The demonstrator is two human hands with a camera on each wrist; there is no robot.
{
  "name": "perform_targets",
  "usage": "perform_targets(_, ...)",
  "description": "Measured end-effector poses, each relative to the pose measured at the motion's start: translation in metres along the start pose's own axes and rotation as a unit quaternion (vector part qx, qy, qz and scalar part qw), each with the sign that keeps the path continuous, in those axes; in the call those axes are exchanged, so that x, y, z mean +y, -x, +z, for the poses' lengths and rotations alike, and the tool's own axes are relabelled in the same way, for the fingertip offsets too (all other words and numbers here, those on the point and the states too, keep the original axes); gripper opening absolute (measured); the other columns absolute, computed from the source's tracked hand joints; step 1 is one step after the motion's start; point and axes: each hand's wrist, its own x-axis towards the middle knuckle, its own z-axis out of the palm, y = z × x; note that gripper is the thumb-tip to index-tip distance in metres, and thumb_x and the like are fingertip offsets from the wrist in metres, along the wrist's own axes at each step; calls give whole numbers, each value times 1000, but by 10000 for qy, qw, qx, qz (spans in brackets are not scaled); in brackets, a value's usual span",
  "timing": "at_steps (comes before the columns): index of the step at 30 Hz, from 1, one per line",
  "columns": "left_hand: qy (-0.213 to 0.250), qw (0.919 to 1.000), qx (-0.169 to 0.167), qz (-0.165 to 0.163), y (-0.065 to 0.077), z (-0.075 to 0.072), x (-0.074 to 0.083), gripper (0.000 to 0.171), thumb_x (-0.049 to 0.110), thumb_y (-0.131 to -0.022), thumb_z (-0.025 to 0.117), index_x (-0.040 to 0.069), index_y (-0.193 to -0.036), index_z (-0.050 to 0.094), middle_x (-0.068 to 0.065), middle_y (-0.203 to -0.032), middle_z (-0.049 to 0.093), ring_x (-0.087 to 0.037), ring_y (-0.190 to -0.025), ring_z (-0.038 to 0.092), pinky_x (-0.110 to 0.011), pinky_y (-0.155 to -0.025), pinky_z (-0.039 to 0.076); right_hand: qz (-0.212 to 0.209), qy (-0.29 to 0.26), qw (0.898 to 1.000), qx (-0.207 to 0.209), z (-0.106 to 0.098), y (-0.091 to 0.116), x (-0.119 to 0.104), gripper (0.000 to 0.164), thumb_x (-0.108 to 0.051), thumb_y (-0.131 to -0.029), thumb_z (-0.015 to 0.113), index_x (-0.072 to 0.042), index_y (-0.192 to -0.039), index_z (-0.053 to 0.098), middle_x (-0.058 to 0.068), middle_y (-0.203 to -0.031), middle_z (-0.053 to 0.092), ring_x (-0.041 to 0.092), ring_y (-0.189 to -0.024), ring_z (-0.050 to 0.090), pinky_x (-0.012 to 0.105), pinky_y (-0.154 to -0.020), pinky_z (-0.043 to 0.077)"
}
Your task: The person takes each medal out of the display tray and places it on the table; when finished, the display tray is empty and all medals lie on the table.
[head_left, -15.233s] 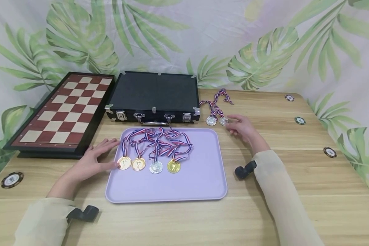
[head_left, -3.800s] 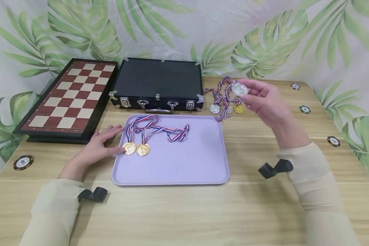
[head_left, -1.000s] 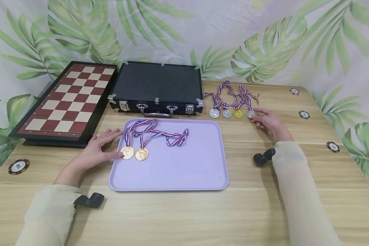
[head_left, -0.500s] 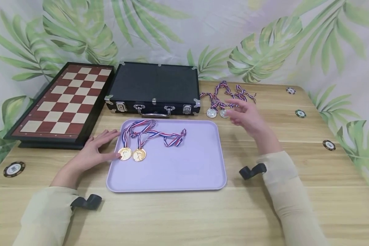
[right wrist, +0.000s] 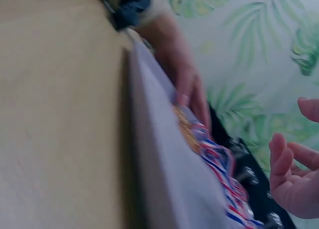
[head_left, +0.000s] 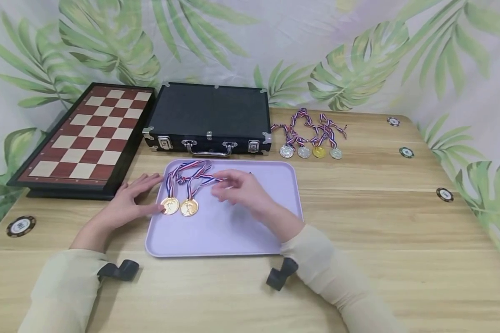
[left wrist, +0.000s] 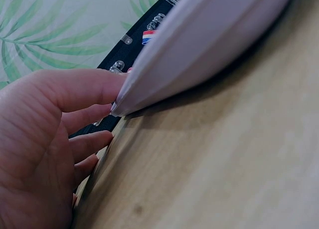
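Routes and obstructions about the tray (head_left: 216, 238). Room to pass lies over the tray's near part and across the table (head_left: 379, 199) to its right, toward the poker chips (head_left: 445, 194). The left hand (head_left: 129, 203) blocks the side toward the chessboard (head_left: 91, 134), beside two gold medals (head_left: 189, 207); the briefcase (head_left: 212, 115) closes the far side. The right hand (head_left: 243, 192) (its sleeve (head_left: 327, 263) spans the near right corner) bars the middle.
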Motion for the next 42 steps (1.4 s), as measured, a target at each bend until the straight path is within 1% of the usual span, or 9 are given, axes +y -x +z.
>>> perform_targets(4,-22,10000,-40,-26,-1,1,-1,73,34,-73,67,10,-133,33,-18,-138,22,-33,-127,4,-52,-95,-12,32,420,9991,75,27,-7,14,41,-12,-73,69,-5,-111,56,2,-87,62,10,-70,56,25,-58,46)
perform_targets(9,-48,10000,-12,-54,0,0,1,72,32,-73,67,11,-133,35,-16,-138,23,-32,-128,5,-51,-96,-11,-157,977,9948,245,49,-13,24,42,-13,-70,72,-3,-108,59,5,-90,60,9,-72,55,18,-59,45)
perform_targets(10,-48,10000,0,-41,0,-1,2,72,32,-73,67,10,-133,35,-16,-138,23,-32,-127,5,-51,-96,-11,-216,1088,9935,263,52,-14,26,42,-13,-69,72,-2,-108,59,6,-89,60,8,-73,55,16,-62,45)
perform_targets(18,-4,9999,14,-107,0,-1,2,71,30,-72,68,11,-132,35,-15,-138,23,-31,-128,6,-50,-96,-11,-375,1837,9809,518,63,-19,36,42,-14,-66,75,-2,-104,61,1,-81,60,7,-70,52,14,-60,42)
perform_targets(22,-2,10000,1,-57,0,0,1,71,29,-72,68,10,-133,35,-17,-138,23,-32,-128,5,-51,-96,-11,-317,2471,9665,612,63,-20,37,41,-20,-67,74,-6,-102,62,-4,-79,57,6,-73,50,14,-64,39)
perform_targets(27,9,10000,21,20,0,-1,2,71,29,-72,68,9,-132,35,-18,-137,23,-33,-127,6,-52,-95,-11,-198,3417,9370,702,63,-22,39,39,-34,-67,72,-16,-101,64,-10,-79,53,3,-73,47,16,-60,37)
perform_targets(31,16,10000,7,44,0,-2,1,71,29,-72,68,9,-132,35,-18,-137,23,-34,-127,6,-53,-95,-11,-162,3875,9181,819,67,-23,40,41,-40,-67,71,-22,-102,63,-11,-80,52,3,-73,47,19,-56,37)
perform_targets(38,24,10000,3,41,0,-1,0,71,29,-73,68,9,-133,35,-17,-138,23,-34,-127,6,-52,-95,-11,-78,4191,9023,1008,73,-23,41,41,-41,-67,70,-25,-104,61,-8,-77,45,6,-65,43,20,-50,35)
perform_targets(42,26,10000,3,-3,0,-1,0,71,30,-73,68,10,-133,35,-16,-138,23,-33,-127,5,-52,-95,-11,-105,4217,9006,1053,74,-22,40,39,-34,-68,70,-25,-105,62,-6,-80,45,7,-64,45,20,-50,35)
